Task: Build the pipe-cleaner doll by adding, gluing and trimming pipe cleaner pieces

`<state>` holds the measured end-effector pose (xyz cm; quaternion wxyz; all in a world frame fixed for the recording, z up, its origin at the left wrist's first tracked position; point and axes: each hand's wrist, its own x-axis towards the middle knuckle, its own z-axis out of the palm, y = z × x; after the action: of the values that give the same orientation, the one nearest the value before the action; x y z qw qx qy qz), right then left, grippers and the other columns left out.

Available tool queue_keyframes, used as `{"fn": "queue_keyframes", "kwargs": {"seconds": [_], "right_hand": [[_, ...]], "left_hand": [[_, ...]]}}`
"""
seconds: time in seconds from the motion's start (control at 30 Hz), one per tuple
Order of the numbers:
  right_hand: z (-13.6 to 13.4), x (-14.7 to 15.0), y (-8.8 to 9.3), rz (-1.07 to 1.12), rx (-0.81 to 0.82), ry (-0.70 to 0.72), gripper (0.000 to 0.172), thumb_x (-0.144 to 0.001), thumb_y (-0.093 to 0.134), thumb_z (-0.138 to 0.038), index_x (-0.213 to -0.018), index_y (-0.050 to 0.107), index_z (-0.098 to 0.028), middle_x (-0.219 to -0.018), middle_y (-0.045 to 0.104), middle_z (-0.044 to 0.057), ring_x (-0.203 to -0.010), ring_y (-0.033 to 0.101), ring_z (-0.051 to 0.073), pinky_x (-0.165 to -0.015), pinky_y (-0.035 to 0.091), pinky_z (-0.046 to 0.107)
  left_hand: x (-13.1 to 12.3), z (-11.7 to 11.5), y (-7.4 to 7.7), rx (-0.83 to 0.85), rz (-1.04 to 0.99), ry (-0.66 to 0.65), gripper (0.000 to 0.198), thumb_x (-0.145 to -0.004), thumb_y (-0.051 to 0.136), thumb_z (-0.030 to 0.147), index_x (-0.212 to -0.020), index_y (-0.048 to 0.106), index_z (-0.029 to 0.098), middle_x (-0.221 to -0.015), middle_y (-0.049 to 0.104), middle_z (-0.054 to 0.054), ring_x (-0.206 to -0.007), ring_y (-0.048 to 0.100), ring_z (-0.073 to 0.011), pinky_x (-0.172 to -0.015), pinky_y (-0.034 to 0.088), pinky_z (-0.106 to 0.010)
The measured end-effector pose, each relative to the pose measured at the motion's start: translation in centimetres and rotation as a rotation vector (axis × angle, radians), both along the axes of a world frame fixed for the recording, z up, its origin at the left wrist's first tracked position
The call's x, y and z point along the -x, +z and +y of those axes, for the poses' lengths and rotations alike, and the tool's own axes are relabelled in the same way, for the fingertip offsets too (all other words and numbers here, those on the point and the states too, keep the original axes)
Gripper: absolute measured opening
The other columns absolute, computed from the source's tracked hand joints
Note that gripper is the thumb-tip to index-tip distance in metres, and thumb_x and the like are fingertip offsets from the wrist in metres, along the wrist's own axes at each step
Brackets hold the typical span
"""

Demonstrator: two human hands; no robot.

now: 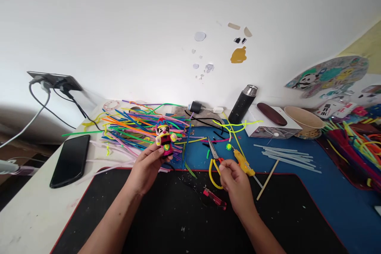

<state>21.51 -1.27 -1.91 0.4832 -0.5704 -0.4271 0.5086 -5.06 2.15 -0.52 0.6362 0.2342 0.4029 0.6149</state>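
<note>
My left hand [149, 166] grips a small figurine [164, 141] that looks made of fuzzy craft stems. It has a blue and red headpiece, a pink body and a green and yellow patch in front. My right hand [236, 182] is closed at the handle of scissors [213, 151], whose blades point away and to the left. One yellow handle loop shows left of the fingers; the other is hidden. Just beyond this hand lies a yellow glue gun [243, 163], with a small green and yellow ball [229, 147] near its nozzle. A red cutter [214, 198] lies nearer me.
Many coloured craft stems [133, 127] spread behind the figurine. A phone [70, 160] lies left. A black flask [242, 105], white box [274, 127] and bowl [305, 121] stand by the wall. Glue sticks [288, 156] and a wooden stick [268, 179] lie right of the glue gun.
</note>
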Motion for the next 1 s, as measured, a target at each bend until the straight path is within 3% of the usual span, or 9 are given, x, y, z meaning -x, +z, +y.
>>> {"fn": "queue_keyframes", "kwargs": {"seconds": [0.17, 0.3, 0.4, 0.5, 0.67, 0.8, 1.0], "right_hand": [[-0.3, 3.4, 0.4, -0.158, -0.1, 0.227, 0.05, -0.097, 0.064, -0.052, -0.064, 0.04, -0.024, -0.06, 0.034, -0.006, -0.055, 0.032, 0.012, -0.052, 0.029, 0.027], [-0.3, 5.4, 0.6, -0.324, -0.171, 0.393, 0.029, -0.096, 0.063, -0.034, -0.071, 0.056, -0.022, -0.064, 0.049, -0.004, -0.06, 0.046, 0.014, -0.058, 0.035, 0.027], [-0.3, 5.8, 0.5, -0.352, -0.209, 0.459, 0.006, -0.091, 0.065, -0.021, -0.091, 0.07, -0.023, -0.08, 0.063, -0.001, -0.068, 0.056, 0.015, -0.065, 0.043, 0.027], [-0.2, 5.6, 0.5, -0.301, -0.192, 0.419, 0.015, -0.091, 0.067, -0.023, -0.106, 0.071, -0.023, -0.084, 0.064, 0.0, -0.067, 0.057, 0.015, -0.063, 0.045, 0.027], [0.6, 5.2, 1.2, -0.141, -0.154, 0.296, 0.021, -0.098, 0.067, -0.042, -0.107, 0.068, -0.023, -0.078, 0.06, -0.001, -0.066, 0.055, 0.016, -0.059, 0.041, 0.027], [1.0, 5.2, 1.6, -0.096, -0.163, 0.263, 0.025, -0.099, 0.067, -0.046, -0.111, 0.067, -0.023, -0.077, 0.055, -0.002, -0.065, 0.05, 0.015, -0.059, 0.039, 0.028], [1.4, 5.4, 1.6, 0.093, -0.109, 0.227, 0.038, -0.099, 0.067, -0.059, -0.111, 0.065, -0.023, -0.074, 0.047, -0.004, -0.059, 0.04, 0.013, -0.051, 0.03, 0.026]], "left_hand": [[-0.9, -0.3, -0.3, 0.047, -0.029, -0.11, 0.033, -0.062, 0.1, 0.038, -0.08, 0.084, 0.014, -0.082, 0.076, -0.008, -0.07, 0.068, -0.0174, -0.067, 0.057, -0.028], [-1.2, -0.7, -0.5, 0.069, -0.058, -0.163, 0.03, -0.066, 0.099, 0.035, -0.086, 0.086, 0.016, -0.085, 0.078, -0.009, -0.078, 0.068, -0.0197, -0.071, 0.058, -0.03], [-1.4, -0.8, -0.4, 0.053, -0.064, -0.22, 0.025, -0.069, 0.097, 0.034, -0.083, 0.085, 0.017, -0.085, 0.079, -0.009, -0.08, 0.068, -0.0204, -0.073, 0.056, -0.031], [-1.5, -0.8, -0.2, 0.037, -0.048, -0.253, 0.024, -0.071, 0.096, 0.034, -0.083, 0.085, 0.016, -0.083, 0.079, -0.01, -0.078, 0.067, -0.0201, -0.073, 0.054, -0.032], [-1.7, -1.0, -0.1, 0.046, -0.011, -0.271, 0.027, -0.072, 0.095, 0.036, -0.091, 0.087, 0.018, -0.088, 0.081, -0.011, -0.08, 0.069, -0.0222, -0.077, 0.053, -0.033], [-1.7, -1.1, -0.3, 0.051, 0.006, -0.306, 0.032, -0.073, 0.093, 0.034, -0.1, 0.087, 0.019, -0.095, 0.082, -0.011, -0.082, 0.069, -0.0228, -0.076, 0.051, -0.032], [-1.7, -1.2, -0.9, 0.026, 0.007, -0.381, 0.026, -0.077, 0.09, 0.033, -0.1, 0.087, 0.021, -0.097, 0.082, -0.009, -0.086, 0.07, -0.0227, -0.082, 0.051, -0.032]]}}
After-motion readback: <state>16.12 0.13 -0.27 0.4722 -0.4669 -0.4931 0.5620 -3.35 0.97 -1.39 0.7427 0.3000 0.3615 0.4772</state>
